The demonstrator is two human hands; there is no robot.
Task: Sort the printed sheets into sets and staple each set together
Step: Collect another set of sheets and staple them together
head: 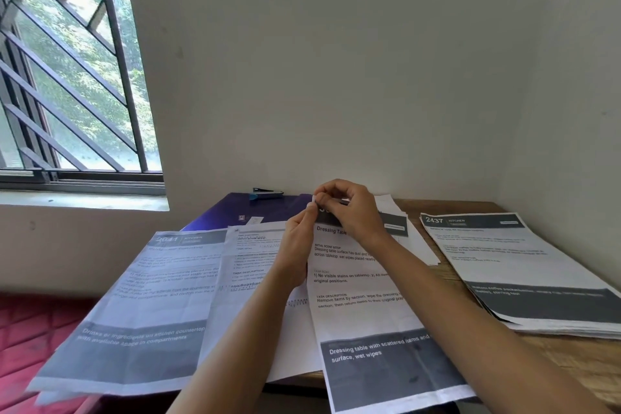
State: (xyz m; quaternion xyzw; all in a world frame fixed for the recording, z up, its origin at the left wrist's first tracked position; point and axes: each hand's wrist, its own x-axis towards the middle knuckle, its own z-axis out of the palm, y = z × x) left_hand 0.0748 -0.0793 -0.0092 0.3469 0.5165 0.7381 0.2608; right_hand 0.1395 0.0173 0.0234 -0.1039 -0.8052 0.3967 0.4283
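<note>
The left hand (pixel 297 245) and right hand (pixel 351 212) pinch the top corner of the Dressing Table sheet (pixel 356 312) (stapler (pixel 267 193) at the surface's (pixel 554 363) far edge).

Pale wall (pixel 336 60), barred window (pixel 67 77) (daylit), wooden table (pixel 564 360)

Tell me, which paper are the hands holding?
The middle one, the Dressing Table sheet: the left hand and right hand pinch its top corner. The 2641 sheet at left and 2437 stack at right lie untouched.
</note>
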